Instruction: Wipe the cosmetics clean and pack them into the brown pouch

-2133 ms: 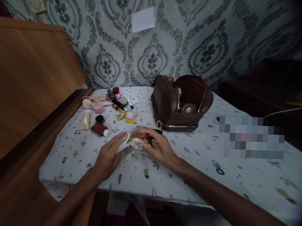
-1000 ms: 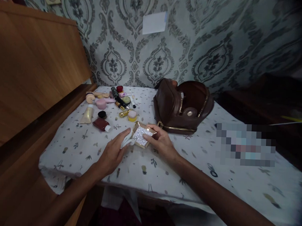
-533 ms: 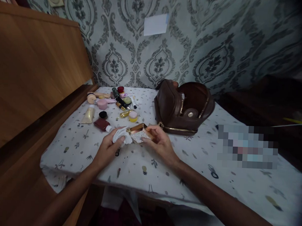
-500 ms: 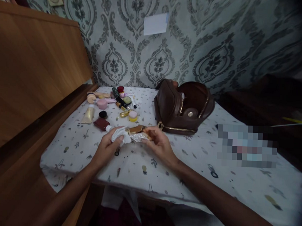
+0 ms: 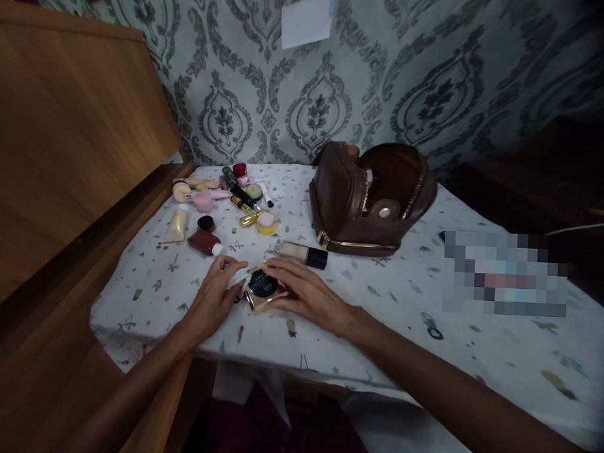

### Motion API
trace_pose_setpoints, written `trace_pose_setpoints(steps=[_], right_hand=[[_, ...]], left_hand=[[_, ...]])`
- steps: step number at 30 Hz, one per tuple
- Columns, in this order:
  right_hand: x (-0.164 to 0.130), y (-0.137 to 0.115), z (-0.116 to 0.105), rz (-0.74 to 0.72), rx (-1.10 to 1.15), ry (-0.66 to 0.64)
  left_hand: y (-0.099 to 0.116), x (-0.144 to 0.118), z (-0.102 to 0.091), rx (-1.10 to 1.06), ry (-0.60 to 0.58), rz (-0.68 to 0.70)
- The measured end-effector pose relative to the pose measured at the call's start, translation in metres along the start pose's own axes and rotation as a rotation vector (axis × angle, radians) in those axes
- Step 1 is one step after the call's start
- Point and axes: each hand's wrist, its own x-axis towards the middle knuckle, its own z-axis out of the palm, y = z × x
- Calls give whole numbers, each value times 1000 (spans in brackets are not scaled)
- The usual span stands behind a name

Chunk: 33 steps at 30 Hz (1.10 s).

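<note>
A: Head view. Where's the gold compact (image 5: 262, 290)?
B: On the counter (image 5: 378, 310) near the front edge, lying flat, dark round face up. Between both hands.
A: Left hand (image 5: 213, 300)?
B: Fingers closed on a white cloth (image 5: 238, 275), bunched against the compact's left side.
A: Right hand (image 5: 306, 296)?
B: Laid over the compact's right edge, fingers curled on it, pinning it to the counter.
A: Around it?
B: Beige bottle with black cap (image 5: 301, 254) lying just behind the compact. Brown bag (image 5: 370, 199) further back, unzipped, standing open. Cluster of cosmetics (image 5: 223, 203) back left: tubes, small jars, a dark red bottle (image 5: 202, 242). Well apart from the bag.
</note>
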Motion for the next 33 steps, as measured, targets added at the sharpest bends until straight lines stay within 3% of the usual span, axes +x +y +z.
trace_pose_setpoints(steps=[5, 10, 15, 20, 23, 29, 33], right_hand=[[1, 2, 0, 105, 33, -44], [2, 1, 0, 156, 61, -80], [2, 4, 2, 120, 119, -48], [3, 3, 1, 178, 138, -22], [4, 2, 1, 189, 131, -28], [1, 4, 5, 199, 110, -51], [-1, 1, 5, 218, 44, -34]], left_hand=[[19, -8, -2, 49, -38, 64], [43, -21, 5, 72, -107, 231], [52, 2, 17, 63, -201, 317], [45, 43, 21, 98, -269, 262], [35, 55, 16, 118, -264, 196], [8, 39, -4, 47, -189, -20], [5, 18, -17, 49, -170, -105]])
